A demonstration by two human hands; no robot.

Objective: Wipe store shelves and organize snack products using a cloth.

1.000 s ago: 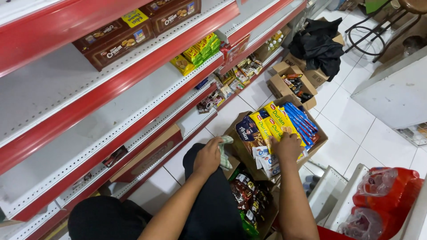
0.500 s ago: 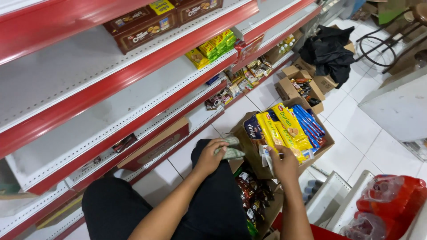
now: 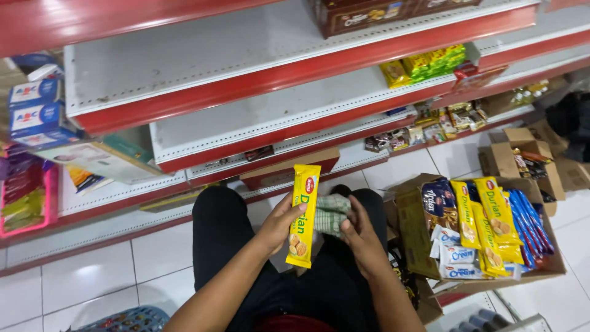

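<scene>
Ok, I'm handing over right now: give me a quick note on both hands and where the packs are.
Left hand: grips a yellow biscuit pack, upright over the lap.
Right hand: holds a checked cloth against the pack.
Box on the floor at right: full of yellow, blue and white packs.
Shelves in front: mostly bare.
Done: one pack out, in hand.
Left: none of the box's packs is shelved yet.

The left hand (image 3: pixel 279 222) holds a glossy yellow plastic-wrapped biscuit pack (image 3: pixel 303 215), the right hand (image 3: pixel 359 237) a checked woven cloth (image 3: pixel 332 214), beside a matt brown cardboard box (image 3: pixel 415 230), over smooth shiny floor tiles (image 3: pixel 92 276).
</scene>
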